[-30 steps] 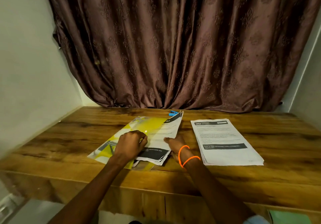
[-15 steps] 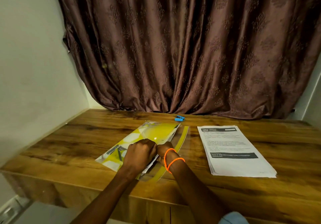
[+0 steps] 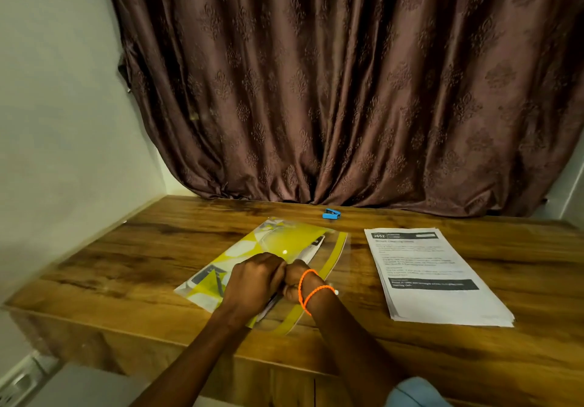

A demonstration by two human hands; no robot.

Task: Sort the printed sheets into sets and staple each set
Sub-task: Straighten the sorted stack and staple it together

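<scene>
Wood desk [image 3: 126, 264] against brown curtain [image 3: 347, 90] — pale wall [image 3: 47, 90] left.

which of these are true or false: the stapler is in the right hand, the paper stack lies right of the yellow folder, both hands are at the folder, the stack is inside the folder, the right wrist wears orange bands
1. The stapler is in the right hand. False: the blue stapler lies untouched on the table near the curtain.
2. The paper stack lies right of the yellow folder. True.
3. The left hand and the right hand are both at the folder. True.
4. The stack is inside the folder. False: it lies apart on the bare table.
5. The right wrist wears orange bands. True.
</scene>
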